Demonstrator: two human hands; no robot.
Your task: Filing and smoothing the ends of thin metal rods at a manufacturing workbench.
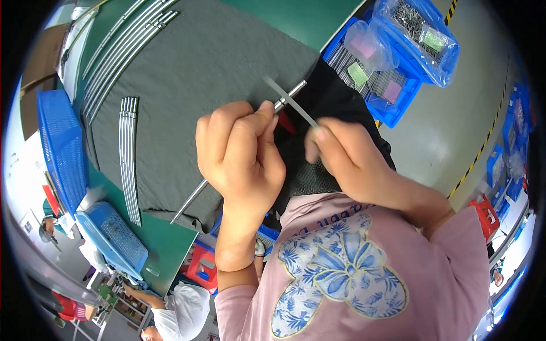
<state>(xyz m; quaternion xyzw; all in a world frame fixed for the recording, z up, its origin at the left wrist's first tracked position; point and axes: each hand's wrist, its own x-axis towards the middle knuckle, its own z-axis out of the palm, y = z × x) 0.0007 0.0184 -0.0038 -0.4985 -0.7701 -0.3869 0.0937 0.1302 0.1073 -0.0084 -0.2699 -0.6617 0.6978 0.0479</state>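
Observation:
My left hand (239,150) is closed round a slim shiny metal rod (190,199), which slants across in front of me. The rod's stepped, narrower end sticks out past my thumb, over the table edge and the dark cloth on my lap. In a pinch of thumb and fingers, my right hand (350,159) holds a thin flat file (297,107). The file crosses the rod near its stepped end, apparently touching it. Blur softens the file's far tip and my right hand. My left fingers cover the rod's middle.
Dark grey cloth (210,51) covers the green table, with a bundle of rods (128,165) and more rods (133,42) at left. Blue baskets (61,148) line the left edge. At right stand blue bins (392,116) of metal parts. A person in white (185,310) works at lower left.

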